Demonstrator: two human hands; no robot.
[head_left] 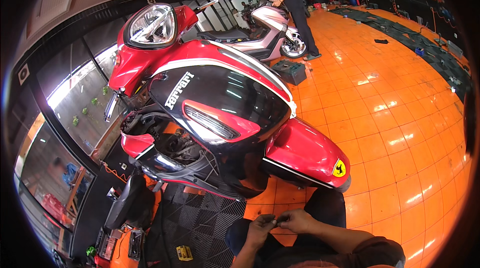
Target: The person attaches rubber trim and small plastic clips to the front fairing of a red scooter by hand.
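We had the glossy red-and-black scooter (220,113) half stripped, side panel already off. Our left hand (260,229) and right hand (296,220) were pinching something tiny between them, too small to tell what.

glossy plastic scooter fairing (225,98), shiny floor tiles (400,118)

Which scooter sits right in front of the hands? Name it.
The red and black scooter, front fender just above both hands. The silver scooter stands far back, with another person beside it.

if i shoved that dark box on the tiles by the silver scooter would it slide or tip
The dark box looks low and wide, so it would probably slide, not tip. The glossy orange tiles likely offer little grip. Its weight cannot be told.
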